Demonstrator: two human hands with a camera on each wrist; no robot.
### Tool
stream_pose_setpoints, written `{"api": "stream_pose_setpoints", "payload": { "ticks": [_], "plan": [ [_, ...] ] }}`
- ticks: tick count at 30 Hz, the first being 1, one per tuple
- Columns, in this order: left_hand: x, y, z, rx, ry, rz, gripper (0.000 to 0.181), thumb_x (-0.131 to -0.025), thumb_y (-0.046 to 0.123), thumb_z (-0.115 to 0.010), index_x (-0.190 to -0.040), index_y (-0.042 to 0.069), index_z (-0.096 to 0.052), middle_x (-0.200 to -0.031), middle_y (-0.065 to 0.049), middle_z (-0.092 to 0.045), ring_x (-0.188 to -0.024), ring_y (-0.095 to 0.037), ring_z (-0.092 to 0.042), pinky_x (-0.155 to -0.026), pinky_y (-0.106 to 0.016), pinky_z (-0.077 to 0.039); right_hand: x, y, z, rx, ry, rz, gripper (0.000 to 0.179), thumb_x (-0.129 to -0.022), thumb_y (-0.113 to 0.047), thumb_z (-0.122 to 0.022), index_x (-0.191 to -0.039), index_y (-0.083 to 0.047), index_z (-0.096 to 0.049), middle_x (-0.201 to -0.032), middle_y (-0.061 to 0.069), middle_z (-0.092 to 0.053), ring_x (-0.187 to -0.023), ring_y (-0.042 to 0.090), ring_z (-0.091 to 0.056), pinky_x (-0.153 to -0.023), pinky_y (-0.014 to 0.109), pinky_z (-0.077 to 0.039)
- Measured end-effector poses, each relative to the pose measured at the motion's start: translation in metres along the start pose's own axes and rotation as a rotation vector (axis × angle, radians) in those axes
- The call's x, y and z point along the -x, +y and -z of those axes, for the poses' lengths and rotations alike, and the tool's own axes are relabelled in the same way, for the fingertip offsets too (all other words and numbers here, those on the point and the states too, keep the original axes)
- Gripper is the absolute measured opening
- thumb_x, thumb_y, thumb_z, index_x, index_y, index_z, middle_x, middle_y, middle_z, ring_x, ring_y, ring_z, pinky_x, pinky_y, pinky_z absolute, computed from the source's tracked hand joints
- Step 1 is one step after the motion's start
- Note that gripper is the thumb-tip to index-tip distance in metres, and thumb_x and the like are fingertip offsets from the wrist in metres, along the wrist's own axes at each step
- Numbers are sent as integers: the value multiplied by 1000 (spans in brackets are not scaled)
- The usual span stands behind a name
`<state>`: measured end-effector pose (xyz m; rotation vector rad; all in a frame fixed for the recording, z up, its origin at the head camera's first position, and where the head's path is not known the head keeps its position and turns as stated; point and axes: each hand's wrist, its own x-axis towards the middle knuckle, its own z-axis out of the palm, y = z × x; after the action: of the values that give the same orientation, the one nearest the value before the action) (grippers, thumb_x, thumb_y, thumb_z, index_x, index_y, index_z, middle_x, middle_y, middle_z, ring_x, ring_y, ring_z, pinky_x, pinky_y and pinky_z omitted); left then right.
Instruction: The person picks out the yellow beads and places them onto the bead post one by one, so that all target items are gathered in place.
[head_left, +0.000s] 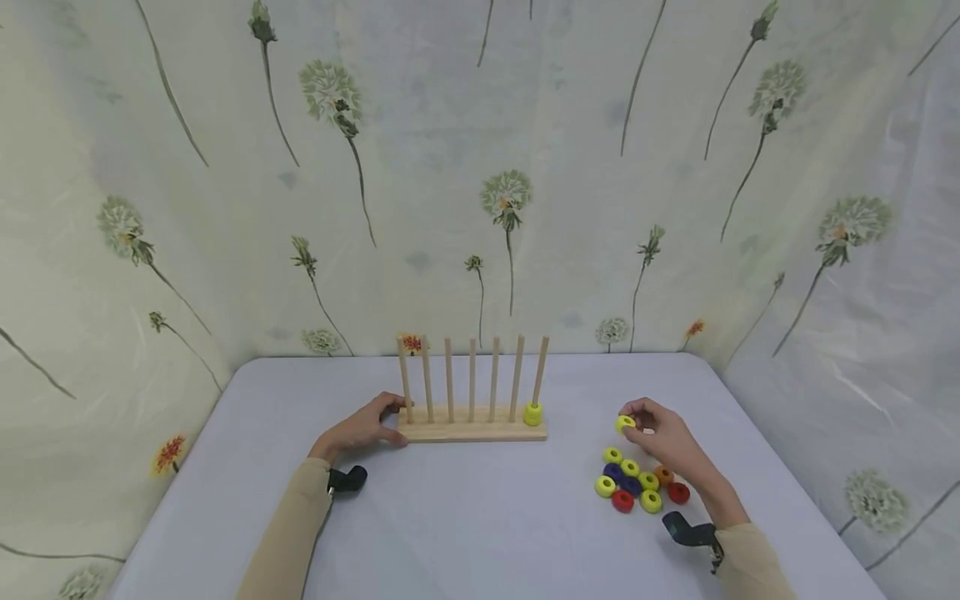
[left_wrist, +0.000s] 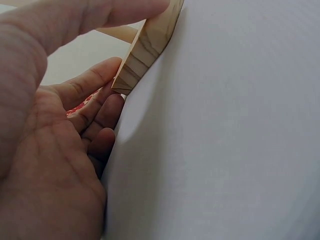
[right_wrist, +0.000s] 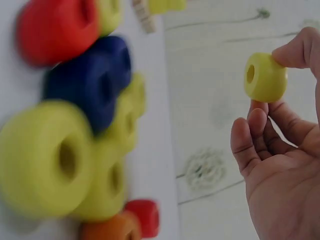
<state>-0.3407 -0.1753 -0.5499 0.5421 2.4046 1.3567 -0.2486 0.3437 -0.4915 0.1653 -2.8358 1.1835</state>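
A wooden peg rack [head_left: 472, 431] with several upright pegs stands toward the back of the table. My left hand [head_left: 363, 425] grips the left end of its base, thumb at the front and fingers behind. The left wrist view shows the grained end of the base [left_wrist: 142, 57] between thumb and fingers. Yellow beads [head_left: 533, 414] sit at the foot of the rightmost peg. Between thumb and fingertips, my right hand [head_left: 663, 433] pinches one yellow bead [right_wrist: 265, 77], raised above the table with its hole showing. Below that hand lies a group of loose beads [head_left: 630, 468].
The loose group has several yellow beads [head_left: 651, 501], dark blue beads [head_left: 631, 485], red beads [head_left: 622, 501] and an orange bead [head_left: 663, 476]. They lie on a white table [head_left: 480, 525]. A flower-printed curtain [head_left: 420, 167] rises behind the table and along its sides.
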Motion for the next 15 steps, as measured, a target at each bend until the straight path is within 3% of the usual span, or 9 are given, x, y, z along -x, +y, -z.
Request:
{"api": "stream_pose_setpoints", "payload": {
  "ticks": [6,15],
  "plan": [
    [1,0,1,3,-15,-31,71,-72,21,-84,-132,6,-48,-138,-14,-45,-131,-31,-41,-112,-51,-28,-13,-45,-2,-19,80,55,30,-90,-31,-67,-111,-11,-59,-104,4,-61,-92,18,-54,-73,18,-45],
    [0,0,4,-13,-5,-24,72,-71,22,-85,-131,5,-49,-135,-13,-46,-127,-30,-42,-110,-50,-30,-48,-108,2,-72,184,212,28,-90,-24,-68,-111,-8,-59,-102,4,-59,-89,14,-52,-74,13,-43]
  ]
}}
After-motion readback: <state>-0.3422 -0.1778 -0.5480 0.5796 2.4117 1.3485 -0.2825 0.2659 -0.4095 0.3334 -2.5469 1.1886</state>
